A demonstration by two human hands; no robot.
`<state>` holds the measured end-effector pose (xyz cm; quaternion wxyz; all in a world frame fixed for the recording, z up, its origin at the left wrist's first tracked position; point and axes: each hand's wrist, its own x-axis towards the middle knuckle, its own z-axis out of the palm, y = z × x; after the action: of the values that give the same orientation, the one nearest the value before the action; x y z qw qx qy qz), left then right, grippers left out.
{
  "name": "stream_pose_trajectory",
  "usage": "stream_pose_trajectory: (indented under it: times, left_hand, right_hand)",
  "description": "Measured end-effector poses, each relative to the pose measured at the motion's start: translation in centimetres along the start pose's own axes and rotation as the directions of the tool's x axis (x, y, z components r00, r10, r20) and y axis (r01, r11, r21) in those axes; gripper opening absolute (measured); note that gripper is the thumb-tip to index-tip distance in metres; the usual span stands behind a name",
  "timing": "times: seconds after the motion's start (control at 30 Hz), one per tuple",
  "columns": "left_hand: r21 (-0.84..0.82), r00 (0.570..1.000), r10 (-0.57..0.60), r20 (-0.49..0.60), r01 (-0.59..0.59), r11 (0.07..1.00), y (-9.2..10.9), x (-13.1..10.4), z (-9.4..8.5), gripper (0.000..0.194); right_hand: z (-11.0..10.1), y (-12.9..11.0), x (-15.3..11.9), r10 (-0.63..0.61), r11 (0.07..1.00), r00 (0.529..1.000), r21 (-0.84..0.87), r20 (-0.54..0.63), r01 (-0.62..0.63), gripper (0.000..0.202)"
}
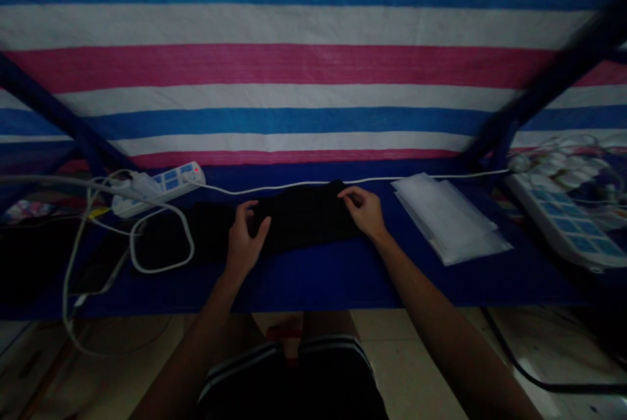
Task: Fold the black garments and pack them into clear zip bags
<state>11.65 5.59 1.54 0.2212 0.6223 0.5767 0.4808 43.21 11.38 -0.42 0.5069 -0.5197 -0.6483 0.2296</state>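
A folded black cloth (304,214), perhaps a garment, lies across the blue shelf in front of me. My left hand (246,237) rests at its left part, thumb and fingers apart. At the cloth's upper right corner, my right hand (365,211) is closed in a pinch on the edge. The dark fabric hides its folds. More dark material (210,227) lies left of my left hand. To the right of my right hand is a stack of clear plastic bags (448,214).
A white power strip (166,185) with a red light stands at the back left, its cable (289,185) running along the rear. A looped white cord (191,237) and a phone (105,266) lie left. Another power strip (568,221) sits right. Striped sheeting (304,67) closes the back.
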Motion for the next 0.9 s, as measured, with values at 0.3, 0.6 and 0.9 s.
stream_pose_trajectory:
  times: [0.3, 0.6, 0.9]
  left_hand:
    - [0.01, 0.952, 0.16, 0.261, -0.169, 0.986, -0.4, -0.9, 0.0, 0.053]
    - [0.103, 0.959, 0.109, 0.263, -0.14, 0.985, 0.5, 1.4, -0.3, 0.028]
    - [0.296, 0.858, 0.329, 0.395, -0.458, 0.838, 4.4, 3.8, 5.4, 0.027]
  right_hand:
    - [-1.4, -1.5, -0.6, -0.018, 1.0, 1.0, -0.013, -0.021, 0.018, 0.026]
    - [-2.5, -1.1, -0.1, 0.065, 0.997, 0.997, -0.036, 0.036, -0.063, 0.029]
    - [-2.0, -0.1, -0.1, 0.091, 0.992, 0.995, -0.089, 0.034, -0.087, 0.026]
